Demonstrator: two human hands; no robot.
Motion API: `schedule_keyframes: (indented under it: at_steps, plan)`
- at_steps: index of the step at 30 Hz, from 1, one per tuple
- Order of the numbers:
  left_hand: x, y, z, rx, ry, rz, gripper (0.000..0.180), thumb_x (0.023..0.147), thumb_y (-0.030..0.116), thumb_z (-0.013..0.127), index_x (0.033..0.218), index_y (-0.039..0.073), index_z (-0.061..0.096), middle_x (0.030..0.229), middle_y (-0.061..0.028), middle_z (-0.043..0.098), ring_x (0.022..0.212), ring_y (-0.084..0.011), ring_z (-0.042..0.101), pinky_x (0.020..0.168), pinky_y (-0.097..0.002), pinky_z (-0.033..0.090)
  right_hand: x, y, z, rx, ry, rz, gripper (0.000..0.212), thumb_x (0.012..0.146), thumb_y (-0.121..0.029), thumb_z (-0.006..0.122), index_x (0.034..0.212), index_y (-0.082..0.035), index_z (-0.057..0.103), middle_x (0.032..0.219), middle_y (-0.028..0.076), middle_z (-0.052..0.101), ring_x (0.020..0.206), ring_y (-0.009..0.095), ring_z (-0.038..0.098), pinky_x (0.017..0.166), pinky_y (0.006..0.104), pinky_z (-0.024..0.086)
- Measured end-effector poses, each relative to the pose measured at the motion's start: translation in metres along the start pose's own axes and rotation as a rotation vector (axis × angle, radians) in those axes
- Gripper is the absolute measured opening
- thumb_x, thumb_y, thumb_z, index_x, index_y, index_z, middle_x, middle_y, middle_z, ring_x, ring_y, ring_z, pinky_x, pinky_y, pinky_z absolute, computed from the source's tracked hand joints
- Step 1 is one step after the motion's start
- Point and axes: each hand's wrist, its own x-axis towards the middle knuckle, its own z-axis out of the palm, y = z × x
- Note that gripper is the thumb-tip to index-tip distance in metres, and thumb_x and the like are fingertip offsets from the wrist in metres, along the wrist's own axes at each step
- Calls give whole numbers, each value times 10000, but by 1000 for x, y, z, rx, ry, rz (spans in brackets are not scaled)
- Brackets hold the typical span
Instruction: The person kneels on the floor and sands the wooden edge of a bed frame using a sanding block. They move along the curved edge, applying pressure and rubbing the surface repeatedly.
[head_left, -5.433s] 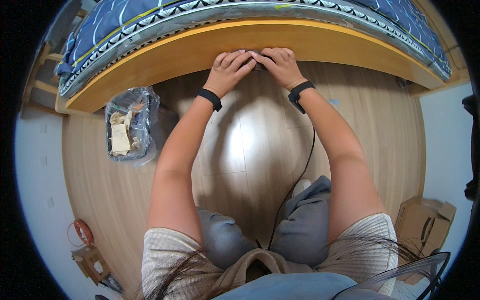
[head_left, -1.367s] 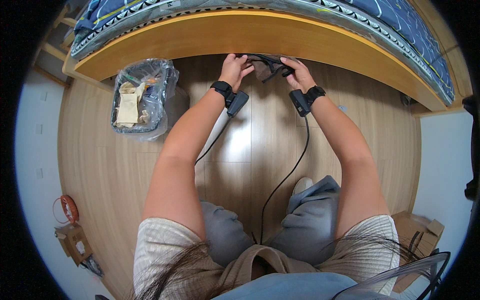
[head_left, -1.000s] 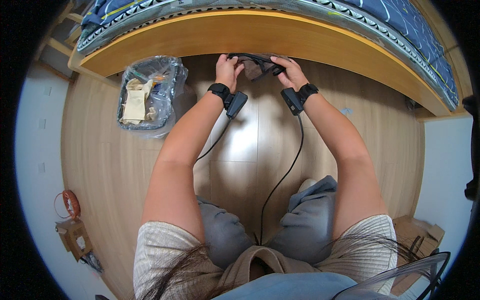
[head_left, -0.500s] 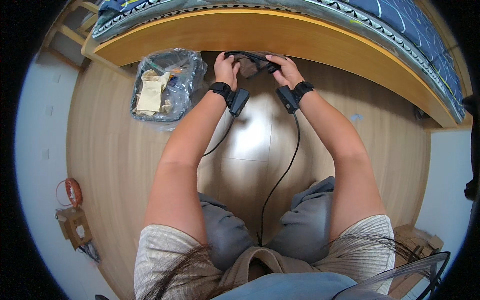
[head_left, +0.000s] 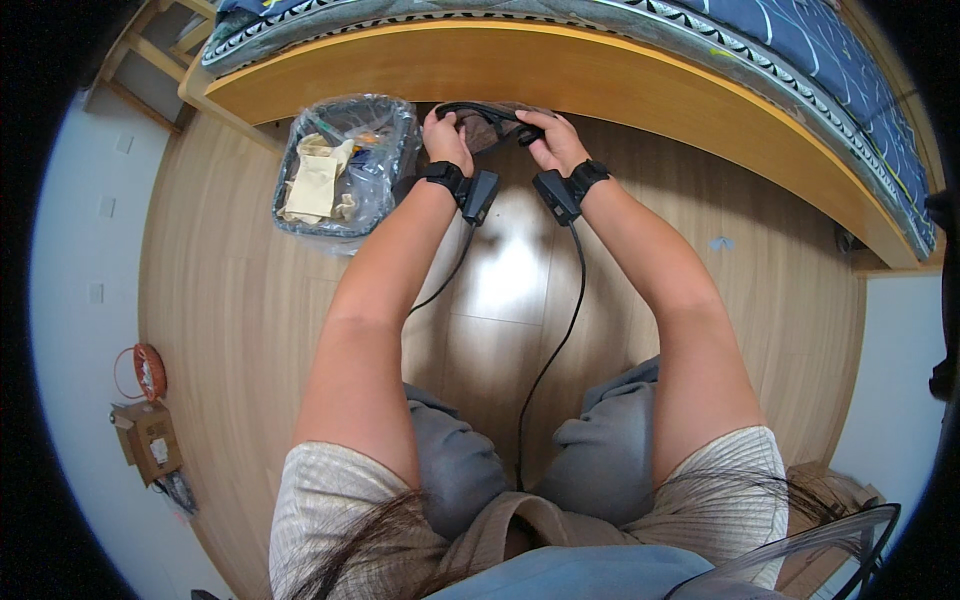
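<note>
Both hands are stretched far out, near the bed's front board. My left hand (head_left: pixel 447 140) has its fingers closed round one end of a bundle of black cord (head_left: pixel 478 110). My right hand (head_left: pixel 556 141) grips the other end, where a thicker dark part shows by the fingers. Between the hands the cord arches over a sheer, brownish patch that I cannot make out well. Each wrist carries a black strap with a small black box, the left box (head_left: pixel 481 197) and the right box (head_left: pixel 557 196), both trailing a thin cable.
Left of my left hand stands a bin (head_left: pixel 284 180) lined with clear plastic, holding beige cloth or paper. A wooden bed board (head_left: pixel 500 62) runs across the far side. A cardboard box (head_left: pixel 152 441) and an orange basket (head_left: pixel 149 371) stand by the left wall. A small bluish scrap (head_left: pixel 721 243) lies on the floor.
My right hand has come slightly left, closer to my left hand, and the cord bundle between them is more bunched. The whole view has shifted a little.
</note>
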Motion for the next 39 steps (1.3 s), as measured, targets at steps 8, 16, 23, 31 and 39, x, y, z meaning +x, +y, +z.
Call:
schedule_keyframes:
  at_steps: [8,16,23,31,39]
  plan:
    - [3,-6,1,-25,-52,3,270,1007,-1,489,1245,83,585,1109,-33,627,1028,-177,599,958,-334,467,-19,-10,1,17,-46,-13,208,867,-56,770,1051,-68,672,1039,62,706,913,188,669,784,296,524]
    - [-7,-21,18,-18,-35,-41,298,1009,13,511,1296,82,554,1138,-42,610,1019,-189,591,929,-343,469,-23,-21,-20,47,34,-62,135,869,-31,753,981,-36,679,956,68,695,867,182,666,745,309,535]
    - [-23,-29,31,59,-156,-155,263,1000,5,502,1239,101,557,1148,-33,601,1002,-161,582,803,-313,504,-32,-41,-46,53,119,-53,125,833,-52,759,920,-59,668,912,56,692,803,177,663,668,286,529]
    - [-48,-23,36,171,-289,-205,342,1027,21,474,1358,100,495,1175,-58,570,1015,-170,569,849,-321,533,-26,-48,-69,107,215,-82,66,796,-38,662,837,-81,633,854,38,652,786,203,642,735,307,539]
    - [-61,-30,42,215,-347,-243,390,1021,27,502,1405,92,474,1080,-48,546,892,-152,568,796,-297,556,-27,-47,-87,230,97,-32,196,791,-26,542,978,18,578,1109,163,661,1054,342,635,1021,451,515]
